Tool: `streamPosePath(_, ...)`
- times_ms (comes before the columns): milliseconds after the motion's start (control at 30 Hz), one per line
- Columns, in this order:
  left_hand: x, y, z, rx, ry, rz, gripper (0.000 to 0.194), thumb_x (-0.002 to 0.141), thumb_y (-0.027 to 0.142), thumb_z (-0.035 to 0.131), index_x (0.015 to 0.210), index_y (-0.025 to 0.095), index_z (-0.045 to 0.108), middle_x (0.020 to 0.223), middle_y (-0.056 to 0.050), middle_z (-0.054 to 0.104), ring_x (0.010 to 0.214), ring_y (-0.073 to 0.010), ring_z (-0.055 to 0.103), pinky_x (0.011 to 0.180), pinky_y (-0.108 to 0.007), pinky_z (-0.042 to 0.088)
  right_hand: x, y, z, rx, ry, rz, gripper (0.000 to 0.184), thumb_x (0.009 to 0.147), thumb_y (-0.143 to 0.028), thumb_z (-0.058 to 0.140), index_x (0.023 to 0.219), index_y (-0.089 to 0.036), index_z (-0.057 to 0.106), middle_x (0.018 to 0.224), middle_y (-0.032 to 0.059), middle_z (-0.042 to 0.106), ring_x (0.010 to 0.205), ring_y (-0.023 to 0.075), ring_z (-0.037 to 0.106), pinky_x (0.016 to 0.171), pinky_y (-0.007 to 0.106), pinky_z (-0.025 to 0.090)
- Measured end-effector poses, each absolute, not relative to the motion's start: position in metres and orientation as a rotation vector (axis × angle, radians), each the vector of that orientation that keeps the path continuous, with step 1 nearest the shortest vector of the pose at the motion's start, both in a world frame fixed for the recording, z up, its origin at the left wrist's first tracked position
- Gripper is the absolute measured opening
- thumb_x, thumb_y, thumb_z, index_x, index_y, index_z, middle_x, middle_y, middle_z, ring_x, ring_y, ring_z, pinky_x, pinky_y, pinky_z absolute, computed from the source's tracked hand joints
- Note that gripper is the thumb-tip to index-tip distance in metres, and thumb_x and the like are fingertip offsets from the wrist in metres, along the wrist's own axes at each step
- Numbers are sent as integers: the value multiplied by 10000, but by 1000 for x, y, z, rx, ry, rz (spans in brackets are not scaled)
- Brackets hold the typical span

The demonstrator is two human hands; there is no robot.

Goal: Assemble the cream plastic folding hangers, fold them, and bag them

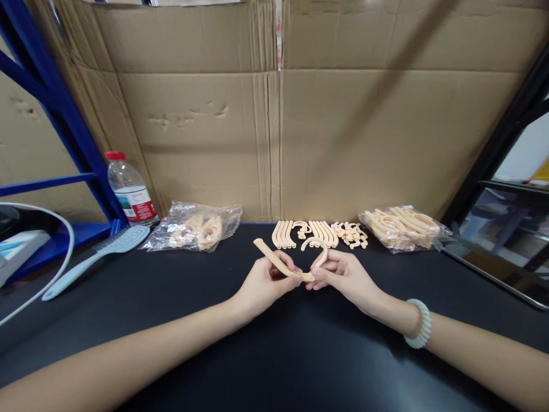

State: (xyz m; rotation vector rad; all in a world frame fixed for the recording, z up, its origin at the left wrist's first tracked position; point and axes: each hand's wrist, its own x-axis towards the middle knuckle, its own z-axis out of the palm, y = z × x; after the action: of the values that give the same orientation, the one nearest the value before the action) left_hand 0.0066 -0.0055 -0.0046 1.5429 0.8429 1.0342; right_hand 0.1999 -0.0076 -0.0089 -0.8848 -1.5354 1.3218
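Observation:
My left hand [274,279] pinches a long, slightly bent beige strip [271,255] whose free end points up and left. In my right hand [341,276] is a hooked beige piece [325,252], curving up above the fingers. The two pieces meet between my fingertips, above the black table; whether they are joined there I cannot tell. Just behind my hands lie rows of similar long beige strips [323,232] and a small pile of curved beige pieces [351,234].
Clear plastic bags of beige parts lie at the back left [197,229] and back right [403,228]. On the left are a bottle with a red cap [131,189], a light blue hairbrush [100,258] and a white cable [64,266]. Cardboard [274,131] walls off the back.

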Motion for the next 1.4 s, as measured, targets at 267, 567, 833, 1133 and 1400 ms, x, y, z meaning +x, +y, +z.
streamPosePath(267,7,-5,-5,1433,889,1079,292,667,189,754,839,165,519,772,9,662,747,-147,655,764,-303,502,198,-6,-11,-831,-1576,1174,218,698,-358,760,703,-174,645,734,16,629,615,127,581,501,249,502)
streamPosePath(567,10,-6,-6,1441,839,1016,303,708,261,772,899,146,567,770,-4,680,732,-154,668,759,-312,534,195,-8,-10,-848,-1494,1353,250,690,-364,772,804,-162,677,710,12,651,579,125,620,567,284,564)
streamPosePath(833,6,-3,-5,1228,809,1072,246,680,253,803,819,120,650,814,-22,672,780,-158,666,846,-333,540,219,34,-17,-954,-1688,799,244,824,-368,625,969,-180,683,924,84,703,841,214,677,802,427,571)
streamPosePath(1133,5,-2,-4,1227,808,1063,222,678,250,803,813,118,687,847,-32,668,773,-151,664,809,-290,534,241,65,-24,-1025,-2451,-121,368,914,-162,467,1269,-205,553,1299,90,587,1344,296,365,1077,543,336)
streamPosePath(1400,5,-1,-6,1294,836,1064,205,689,249,791,803,114,688,830,-31,665,687,-110,625,692,-232,503,232,68,-22,-822,-2337,-1,195,889,-135,505,937,-193,684,933,87,665,1039,258,542,953,476,432)
